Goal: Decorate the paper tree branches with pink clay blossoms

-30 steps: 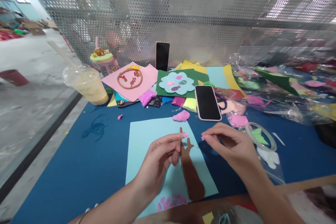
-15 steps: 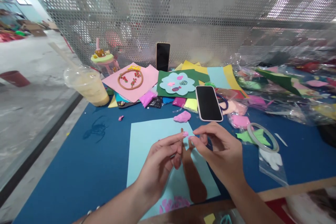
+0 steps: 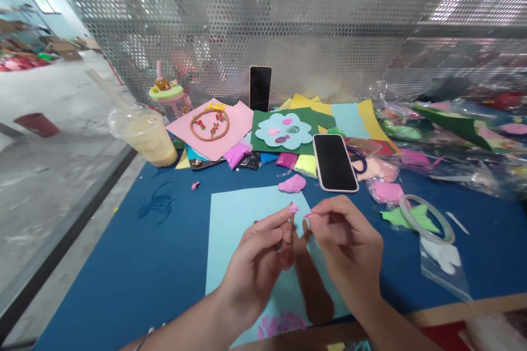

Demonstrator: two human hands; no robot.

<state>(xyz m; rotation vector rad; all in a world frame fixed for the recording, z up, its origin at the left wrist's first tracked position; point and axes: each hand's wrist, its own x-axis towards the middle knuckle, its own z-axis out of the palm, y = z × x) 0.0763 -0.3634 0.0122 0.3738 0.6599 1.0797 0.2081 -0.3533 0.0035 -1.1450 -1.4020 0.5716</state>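
A small dab of pink clay sits at the index fingertip of my left hand, whose other fingers are curled in. My right hand pinches a tiny pink clay piece between thumb and index finger, a small gap from the left fingertip. Both hands hover over a light blue sheet. On it lies a brown trunk-like shape, partly hidden by my hands. Flattened pink bits cluster at the sheet's near edge. A larger pink clay lump rests at its far edge.
A phone lies beyond my right hand; another phone stands against the perforated metal panel. A drink cup is at the left. Tape roll, clay packets and bags are at the right. Decorated cards line the back.
The two fingertips have drawn slightly apart, and my right fingers have closed into a tighter pinch with a bit of pink clay. The whole view has shifted a little.
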